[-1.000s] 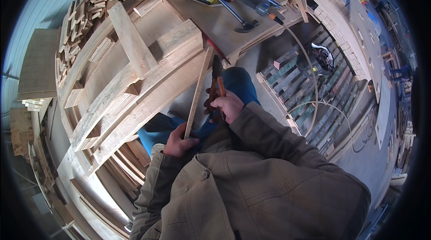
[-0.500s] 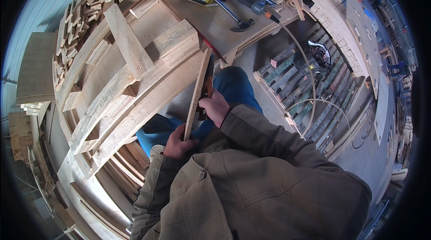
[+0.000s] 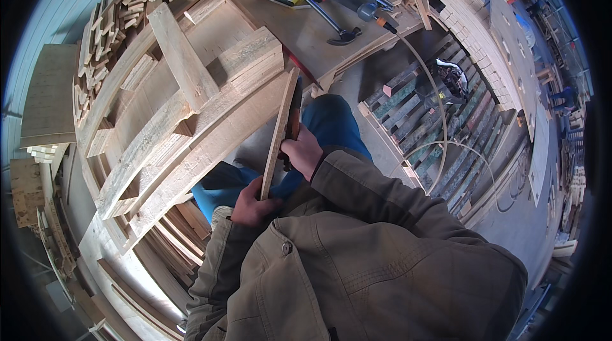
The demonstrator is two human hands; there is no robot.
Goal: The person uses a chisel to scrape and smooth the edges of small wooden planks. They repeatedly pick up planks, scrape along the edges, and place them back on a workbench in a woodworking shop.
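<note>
A wooden frame [image 3: 183, 54] occupies the left side. The left hand [image 3: 247, 207] is closed on the lower end of a thin wooden strip [image 3: 279, 133], which tilts upward just beside the frame. A dark-headed, orange-handled hand tool [image 3: 296, 105], partly hidden behind the strip, is gripped in the closed right hand [image 3: 306, 151]; tool-to-strip contact cannot be determined. Farther right, a claw hammer [image 3: 344, 37] rests on the worktop [image 3: 287, 28]; beyond it is a slatted pallet [image 3: 473, 119].

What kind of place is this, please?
It looks like a woodworking workshop, though I cannot be certain. Short wood pieces are heaped at the left, a claw hammer lies on a wooden surface, and a slatted pallet is at the right.
</note>
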